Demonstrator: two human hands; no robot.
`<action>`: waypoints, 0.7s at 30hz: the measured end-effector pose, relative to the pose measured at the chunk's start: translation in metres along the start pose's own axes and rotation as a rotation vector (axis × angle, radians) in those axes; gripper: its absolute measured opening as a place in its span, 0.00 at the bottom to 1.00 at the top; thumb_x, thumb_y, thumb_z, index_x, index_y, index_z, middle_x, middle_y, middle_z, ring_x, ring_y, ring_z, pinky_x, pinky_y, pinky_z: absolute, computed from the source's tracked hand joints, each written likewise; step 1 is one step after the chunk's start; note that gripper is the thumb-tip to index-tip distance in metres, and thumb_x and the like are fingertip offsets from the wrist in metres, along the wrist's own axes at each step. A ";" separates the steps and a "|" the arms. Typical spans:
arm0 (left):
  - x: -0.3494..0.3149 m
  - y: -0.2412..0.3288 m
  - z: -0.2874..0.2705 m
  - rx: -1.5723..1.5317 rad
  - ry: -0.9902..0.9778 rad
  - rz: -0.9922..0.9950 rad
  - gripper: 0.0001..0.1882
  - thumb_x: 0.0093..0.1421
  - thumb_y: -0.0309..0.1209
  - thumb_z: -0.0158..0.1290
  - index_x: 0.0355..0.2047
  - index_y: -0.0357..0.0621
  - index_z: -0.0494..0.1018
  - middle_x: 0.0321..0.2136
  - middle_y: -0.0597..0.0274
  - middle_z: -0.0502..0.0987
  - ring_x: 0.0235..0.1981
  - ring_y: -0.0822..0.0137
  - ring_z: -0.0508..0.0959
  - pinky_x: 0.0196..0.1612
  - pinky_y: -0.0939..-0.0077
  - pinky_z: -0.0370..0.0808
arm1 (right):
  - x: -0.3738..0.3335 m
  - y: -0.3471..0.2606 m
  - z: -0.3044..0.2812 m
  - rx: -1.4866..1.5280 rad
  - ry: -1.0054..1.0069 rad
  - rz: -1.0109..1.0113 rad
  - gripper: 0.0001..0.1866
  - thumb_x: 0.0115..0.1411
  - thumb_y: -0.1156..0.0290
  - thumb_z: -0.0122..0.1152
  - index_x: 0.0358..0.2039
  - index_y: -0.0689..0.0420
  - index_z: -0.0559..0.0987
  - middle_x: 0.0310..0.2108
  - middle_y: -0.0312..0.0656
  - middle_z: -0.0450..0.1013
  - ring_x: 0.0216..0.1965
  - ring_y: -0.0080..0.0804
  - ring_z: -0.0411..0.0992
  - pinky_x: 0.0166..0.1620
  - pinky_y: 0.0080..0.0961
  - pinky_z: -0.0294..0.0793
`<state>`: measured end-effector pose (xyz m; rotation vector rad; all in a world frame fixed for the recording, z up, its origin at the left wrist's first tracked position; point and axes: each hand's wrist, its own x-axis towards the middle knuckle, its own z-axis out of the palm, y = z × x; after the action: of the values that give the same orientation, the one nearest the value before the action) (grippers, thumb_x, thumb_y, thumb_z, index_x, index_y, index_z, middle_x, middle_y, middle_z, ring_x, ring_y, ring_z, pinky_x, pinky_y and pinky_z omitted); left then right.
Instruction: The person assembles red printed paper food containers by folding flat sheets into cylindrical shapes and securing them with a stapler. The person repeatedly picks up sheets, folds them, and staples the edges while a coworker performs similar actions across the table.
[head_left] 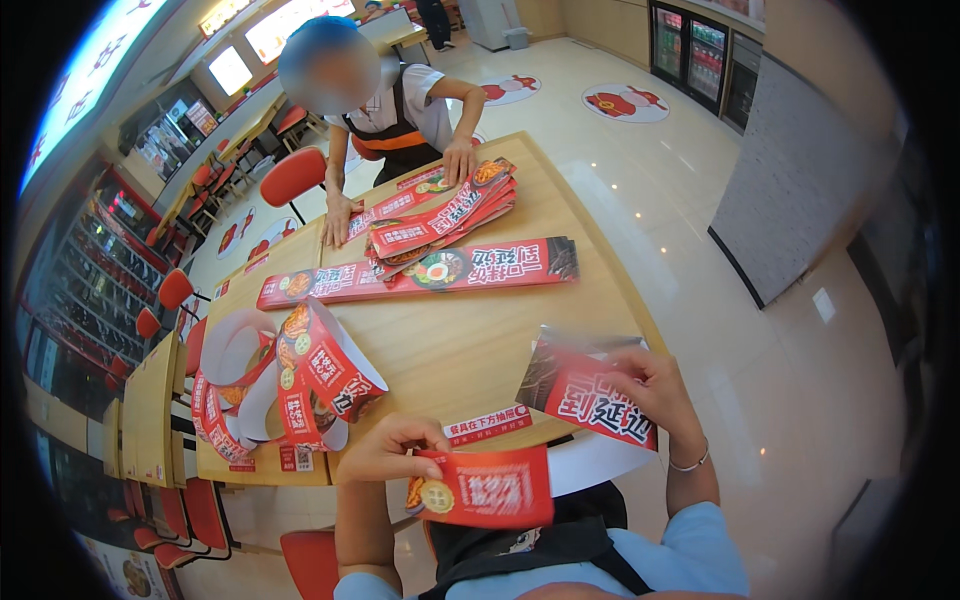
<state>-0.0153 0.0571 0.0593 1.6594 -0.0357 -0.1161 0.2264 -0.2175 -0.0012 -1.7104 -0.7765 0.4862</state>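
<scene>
One long red printed paper strip (500, 485) is bent into a curve just past the table's near edge, its white back showing in the middle. My left hand (395, 452) pinches the strip's left end between thumb and fingers. Near the dark-patterned right end, my right hand (655, 388) grips the same strip. Left of my hands, several strips curled into loops (335, 365) rest on the wooden table (470, 365). Beyond them lies a flat stack of long strips (420, 272), with an uneven pile of strips (440, 225) behind it.
Across the table a co-worker (400, 110) in a dark apron has both hands on a strip. A red chair (294, 178) stands by the table's far left side. A grey panel (790, 180) rises at the right, and drinks fridges (690, 50) stand farther back.
</scene>
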 end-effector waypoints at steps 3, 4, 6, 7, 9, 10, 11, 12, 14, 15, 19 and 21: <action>0.000 0.002 0.001 0.011 -0.012 -0.009 0.10 0.52 0.29 0.64 0.31 0.38 0.75 0.27 0.69 0.75 0.29 0.80 0.71 0.32 0.82 0.68 | -0.001 -0.005 0.001 -0.106 -0.052 -0.072 0.12 0.56 0.70 0.64 0.38 0.63 0.78 0.28 0.44 0.77 0.28 0.24 0.75 0.33 0.21 0.75; 0.001 -0.001 0.003 0.054 0.010 -0.056 0.10 0.52 0.29 0.64 0.31 0.38 0.75 0.27 0.68 0.76 0.29 0.81 0.71 0.32 0.82 0.69 | -0.001 -0.003 0.006 -0.082 -0.072 -0.125 0.12 0.56 0.70 0.64 0.37 0.63 0.79 0.27 0.44 0.77 0.27 0.25 0.75 0.32 0.21 0.74; 0.006 -0.006 0.009 0.102 0.079 -0.139 0.10 0.53 0.29 0.63 0.32 0.38 0.75 0.26 0.68 0.76 0.28 0.81 0.72 0.30 0.83 0.69 | -0.002 -0.012 0.011 -0.095 -0.211 -0.104 0.12 0.57 0.68 0.62 0.37 0.63 0.79 0.27 0.44 0.77 0.27 0.28 0.75 0.32 0.22 0.74; 0.012 -0.008 0.016 0.107 0.121 -0.174 0.10 0.54 0.29 0.63 0.32 0.38 0.76 0.26 0.68 0.76 0.27 0.82 0.72 0.29 0.84 0.69 | -0.003 -0.016 0.013 -0.102 -0.277 -0.092 0.12 0.58 0.67 0.61 0.37 0.62 0.79 0.27 0.45 0.77 0.27 0.29 0.75 0.32 0.22 0.74; 0.019 -0.012 0.023 0.126 0.158 -0.214 0.10 0.54 0.29 0.63 0.32 0.37 0.76 0.25 0.69 0.76 0.26 0.82 0.72 0.27 0.84 0.69 | -0.005 -0.015 0.018 -0.107 -0.335 -0.208 0.13 0.60 0.64 0.57 0.38 0.61 0.79 0.28 0.46 0.77 0.28 0.32 0.76 0.32 0.24 0.74; 0.020 -0.017 0.025 0.142 0.158 -0.223 0.10 0.55 0.29 0.63 0.32 0.37 0.75 0.24 0.69 0.76 0.25 0.82 0.72 0.27 0.84 0.69 | -0.004 -0.013 0.022 -0.058 -0.360 -0.268 0.13 0.61 0.63 0.56 0.38 0.60 0.79 0.28 0.46 0.77 0.28 0.33 0.76 0.32 0.25 0.74; 0.020 -0.020 0.026 0.157 0.158 -0.232 0.10 0.55 0.29 0.63 0.32 0.37 0.75 0.24 0.69 0.76 0.24 0.82 0.72 0.26 0.84 0.69 | -0.003 -0.015 0.026 -0.010 -0.386 -0.328 0.14 0.61 0.63 0.56 0.38 0.60 0.79 0.29 0.46 0.77 0.28 0.34 0.76 0.32 0.25 0.74; 0.020 -0.020 0.027 0.181 0.140 -0.240 0.10 0.54 0.29 0.63 0.32 0.37 0.75 0.24 0.69 0.76 0.25 0.82 0.72 0.27 0.85 0.69 | -0.003 -0.020 0.027 -0.049 -0.452 -0.322 0.13 0.59 0.63 0.59 0.38 0.59 0.80 0.28 0.45 0.77 0.28 0.35 0.76 0.32 0.25 0.73; 0.020 -0.020 0.029 0.227 0.101 -0.255 0.10 0.53 0.28 0.64 0.31 0.36 0.75 0.26 0.70 0.76 0.27 0.83 0.72 0.29 0.87 0.70 | -0.002 -0.029 0.029 -0.135 -0.531 -0.345 0.13 0.58 0.63 0.62 0.37 0.59 0.80 0.28 0.45 0.77 0.28 0.36 0.76 0.31 0.26 0.73; 0.021 -0.019 0.029 0.288 0.073 -0.266 0.11 0.53 0.28 0.64 0.33 0.36 0.75 0.28 0.68 0.76 0.28 0.81 0.73 0.30 0.86 0.70 | -0.002 -0.031 0.030 -0.178 -0.572 -0.357 0.13 0.57 0.63 0.63 0.37 0.59 0.80 0.28 0.44 0.77 0.28 0.37 0.76 0.31 0.26 0.73; 0.027 -0.009 0.043 0.700 0.148 -0.056 0.20 0.51 0.31 0.65 0.42 0.38 0.73 0.35 0.61 0.77 0.32 0.74 0.76 0.31 0.81 0.74 | -0.001 -0.029 0.037 -0.083 -0.632 -0.463 0.11 0.56 0.63 0.64 0.35 0.57 0.79 0.28 0.42 0.77 0.29 0.39 0.75 0.31 0.29 0.72; 0.034 -0.003 0.053 0.759 0.134 0.040 0.25 0.52 0.34 0.65 0.47 0.39 0.70 0.40 0.55 0.76 0.38 0.65 0.76 0.37 0.75 0.74 | 0.000 -0.029 0.043 -0.124 -0.671 -0.538 0.12 0.56 0.63 0.63 0.36 0.56 0.79 0.29 0.41 0.77 0.29 0.39 0.75 0.31 0.30 0.72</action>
<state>0.0128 0.0015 0.0501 2.4195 -0.0109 0.0501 0.1900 -0.1843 0.0144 -1.3573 -1.7205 0.6448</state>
